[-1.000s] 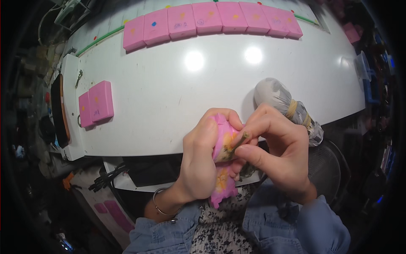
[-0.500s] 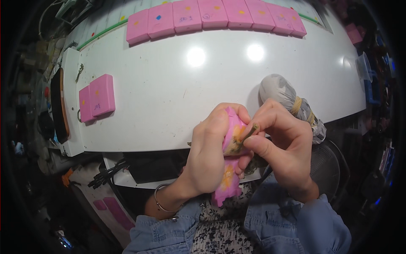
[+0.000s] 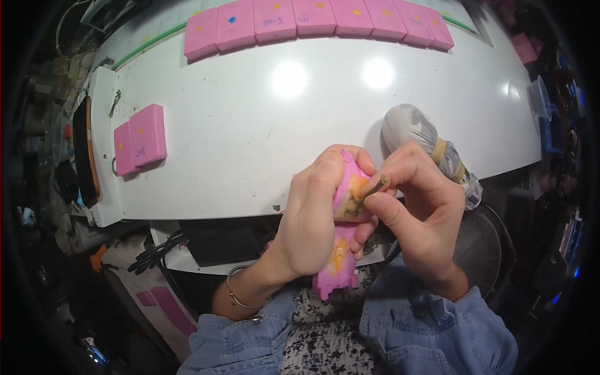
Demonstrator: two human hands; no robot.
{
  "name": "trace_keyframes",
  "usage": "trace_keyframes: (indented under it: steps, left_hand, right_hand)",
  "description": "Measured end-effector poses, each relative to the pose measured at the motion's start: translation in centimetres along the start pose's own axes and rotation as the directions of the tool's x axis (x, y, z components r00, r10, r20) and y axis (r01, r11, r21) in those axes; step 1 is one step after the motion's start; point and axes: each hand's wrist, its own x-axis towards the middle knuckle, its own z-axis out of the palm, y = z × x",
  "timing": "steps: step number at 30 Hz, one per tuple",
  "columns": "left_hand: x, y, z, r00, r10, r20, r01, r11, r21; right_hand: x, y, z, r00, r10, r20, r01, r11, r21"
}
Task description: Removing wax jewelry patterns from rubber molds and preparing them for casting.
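My left hand [image 3: 307,215] is closed around a soft pink piece [image 3: 335,265], which looks like a rubber mould bent open. Yellow-orange stains mark its inner faces, and its lower flap hangs below my fingers. A pale patch with dark greenish marks shows on the upper part. Between thumb and forefinger, my right hand [image 3: 428,215] pinches a short greenish-brown stick [image 3: 379,184]. The stick's lower end points at the stained face; my fingers partly hide where it meets the pink piece. Both hands are above the table's near edge.
Several pink blocks [image 3: 275,22] line the far side of the white table [image 3: 219,137]. Two more pink blocks [image 3: 148,134] lie at left, near a black-topped brown object [image 3: 85,153]. A grey cloth bundle [image 3: 409,125] with yellow bands lies beyond my right hand. A round mesh-covered object [image 3: 478,244] stands below right.
The stick has tilted slightly, and my right thumb and forefinger have shifted a little with it. My left hand keeps its hold on the pink piece. The whole view has shifted slightly.
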Motion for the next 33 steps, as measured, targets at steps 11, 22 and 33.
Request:
trace_keyframes:
  steps: [11, 22, 33]
  left_hand:
    - [0.47, -0.35, -0.69, 0.997, -0.026, 0.069, 0.028, 0.999, -0.021]
    - [0.1, 0.25, 0.06, 0.995, -0.093, 0.036, 0.096, 0.991, -0.094]
    - [0.23, 0.16, -0.29, 0.987, -0.112, 0.117, 0.128, 0.982, -0.138]
  right_hand:
    - [0.42, 0.03, -0.75, 0.995, 0.033, 0.099, -0.028, 0.998, -0.047]
    - [0.46, -0.58, -0.53, 0.994, 0.067, 0.087, -0.064, 0.997, -0.041]
    - [0.3, -0.64, -0.81, 0.98, 0.15, 0.13, -0.152, 0.988, 0.008]
